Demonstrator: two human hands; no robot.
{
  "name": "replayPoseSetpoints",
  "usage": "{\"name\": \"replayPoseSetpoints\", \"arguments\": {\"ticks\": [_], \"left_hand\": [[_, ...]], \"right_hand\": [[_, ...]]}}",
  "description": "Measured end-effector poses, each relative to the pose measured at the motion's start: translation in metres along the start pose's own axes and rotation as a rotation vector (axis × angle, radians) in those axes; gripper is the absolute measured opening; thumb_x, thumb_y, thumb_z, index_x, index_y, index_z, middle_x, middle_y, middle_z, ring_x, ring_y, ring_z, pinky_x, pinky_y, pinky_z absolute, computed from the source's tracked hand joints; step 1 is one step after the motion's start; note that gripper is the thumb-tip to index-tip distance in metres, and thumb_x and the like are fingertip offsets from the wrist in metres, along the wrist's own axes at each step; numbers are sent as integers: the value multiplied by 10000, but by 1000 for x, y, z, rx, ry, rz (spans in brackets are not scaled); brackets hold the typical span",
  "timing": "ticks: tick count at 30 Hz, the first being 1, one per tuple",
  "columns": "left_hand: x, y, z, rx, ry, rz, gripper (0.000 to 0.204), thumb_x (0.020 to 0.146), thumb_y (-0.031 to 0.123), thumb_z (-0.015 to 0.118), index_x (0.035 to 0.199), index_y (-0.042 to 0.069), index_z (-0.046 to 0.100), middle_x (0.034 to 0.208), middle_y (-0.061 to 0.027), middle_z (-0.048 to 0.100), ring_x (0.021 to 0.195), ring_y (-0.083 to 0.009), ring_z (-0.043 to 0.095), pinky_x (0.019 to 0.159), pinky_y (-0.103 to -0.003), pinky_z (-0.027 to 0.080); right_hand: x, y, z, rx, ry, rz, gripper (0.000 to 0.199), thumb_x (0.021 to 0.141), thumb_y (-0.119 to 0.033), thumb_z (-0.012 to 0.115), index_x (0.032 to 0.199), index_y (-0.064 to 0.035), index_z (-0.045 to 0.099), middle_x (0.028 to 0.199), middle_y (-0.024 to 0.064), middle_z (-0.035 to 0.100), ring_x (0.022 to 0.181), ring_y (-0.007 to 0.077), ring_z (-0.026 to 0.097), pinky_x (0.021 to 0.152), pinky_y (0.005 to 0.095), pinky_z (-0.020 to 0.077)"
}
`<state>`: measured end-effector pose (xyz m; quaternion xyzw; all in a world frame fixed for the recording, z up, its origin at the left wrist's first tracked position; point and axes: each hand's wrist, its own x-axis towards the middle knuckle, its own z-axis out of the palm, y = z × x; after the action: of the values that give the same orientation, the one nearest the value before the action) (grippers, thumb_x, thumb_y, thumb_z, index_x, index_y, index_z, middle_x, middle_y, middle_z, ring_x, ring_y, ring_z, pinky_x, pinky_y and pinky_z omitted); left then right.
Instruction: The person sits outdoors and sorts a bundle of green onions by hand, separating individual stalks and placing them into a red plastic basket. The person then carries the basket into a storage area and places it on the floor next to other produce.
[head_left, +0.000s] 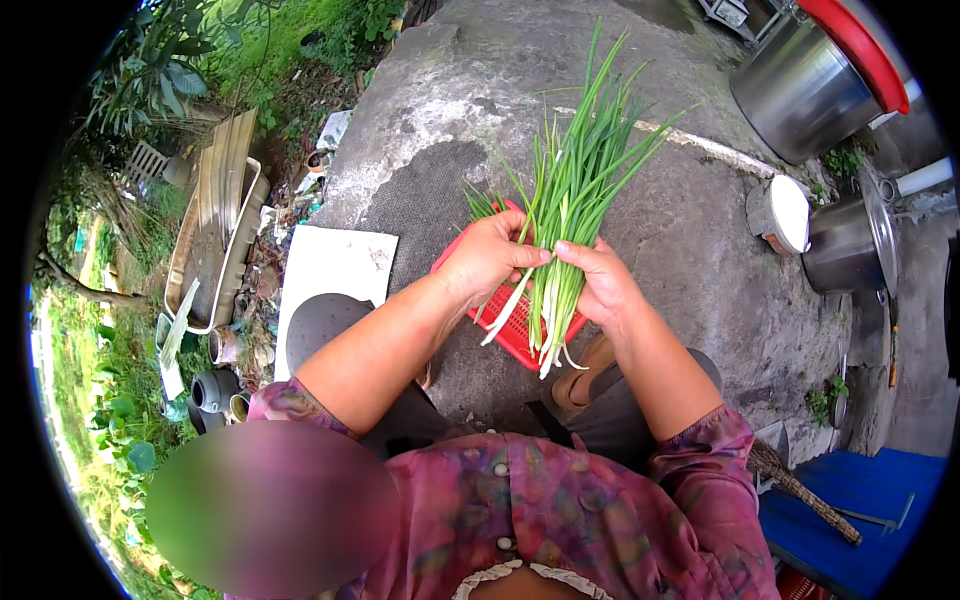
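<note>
A bunch of spring onions (570, 200) with long green leaves and white root ends is held up in front of me. My right hand (602, 283) is closed around its lower part, thumb across the stalks. My left hand (490, 254) pinches at the bunch's left side, thumb and fingertips close to my right thumb. A pale stalk slants down below the left hand, apart from the main bundle. Under the hands sits a red plastic basket (517, 338) with slotted walls, partly hidden by the onions. More green leaves (484, 204) show at its far left end.
A white board (338, 262) lies to the left on the concrete ground (690, 240). Farther left are a long tub (250, 205), pots (214, 390) and plants. At right stand a large steel pot (808, 90), a white-topped bucket (785, 215) and another steel pot (845, 245).
</note>
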<state>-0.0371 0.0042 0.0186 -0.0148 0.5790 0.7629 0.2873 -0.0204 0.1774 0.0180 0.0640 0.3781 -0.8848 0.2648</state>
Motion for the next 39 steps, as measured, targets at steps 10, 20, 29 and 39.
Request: {"name": "replayPoseSetpoints", "arguments": {"ticks": [10,20,29,39], "left_hand": [[-6,-1,13,32,3,16,201,852,71,618,1037,-7,603,885,-55,627,731,-114,576,675,-245,474],[9,-23,7,638,33,352,277,924,176,535,1084,-38,608,1053,-96,612,959,-177,574,899,-303,435],[5,-4,3,-83,-145,-26,245,870,152,614,1080,30,582,890,-7,608,751,-92,527,701,-234,436],[-3,-3,0,-319,-451,-128,529,924,375,515,1295,17,399,1105,-141,599,1102,-237,538,952,-368,401]], "right_hand": [[-1,0,-3,47,6,24,387,797,-50,644,1159,-42,507,1029,105,606,915,235,615,806,421,534],[6,8,-13,-16,21,-62,488,768,-66,686,1218,-28,499,1079,99,595,1009,219,580,927,399,469],[8,1,-7,-96,-106,10,435,723,-71,712,1111,-6,527,918,111,611,795,228,624,732,372,553],[-2,-31,-9,119,-208,-137,656,678,-54,676,1284,-50,424,897,89,570,693,162,551,673,337,485]]}}
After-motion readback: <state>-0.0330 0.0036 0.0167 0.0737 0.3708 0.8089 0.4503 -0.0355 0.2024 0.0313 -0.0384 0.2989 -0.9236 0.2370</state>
